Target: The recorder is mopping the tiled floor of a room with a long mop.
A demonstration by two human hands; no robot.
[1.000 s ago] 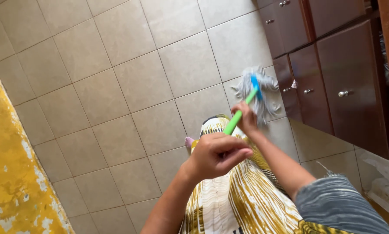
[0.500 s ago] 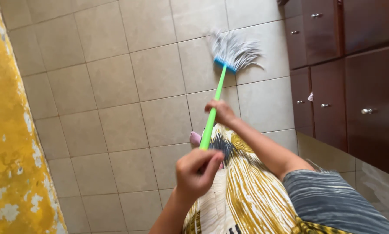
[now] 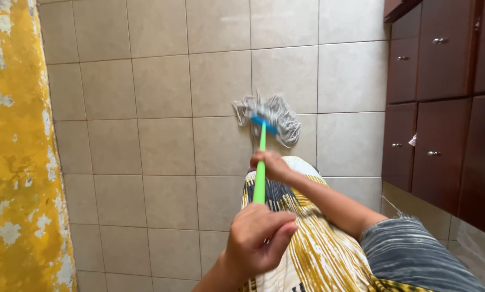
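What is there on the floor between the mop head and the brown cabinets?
Only bare floor tiles lie between the mop head and the brown cabinets, as the head view shows.

The mop handle [image 3: 260, 178] looked like smooth, slightly glossy green plastic, with a blue plastic clamp [image 3: 264, 125] at its lower end. The mop head [image 3: 275, 113] was of soft grey cloth strands, matt and frayed. The floor [image 3: 161, 146] was laid with beige ceramic tiles of dull sheen. The cabinets [image 3: 442, 108] were dark brown polished wood, with small shiny metal knobs [image 3: 433, 153]. The wall [image 3: 15, 162] carried rough yellow paint, flaking to pale patches. The skirt [image 3: 312, 249] was patterned cloth.
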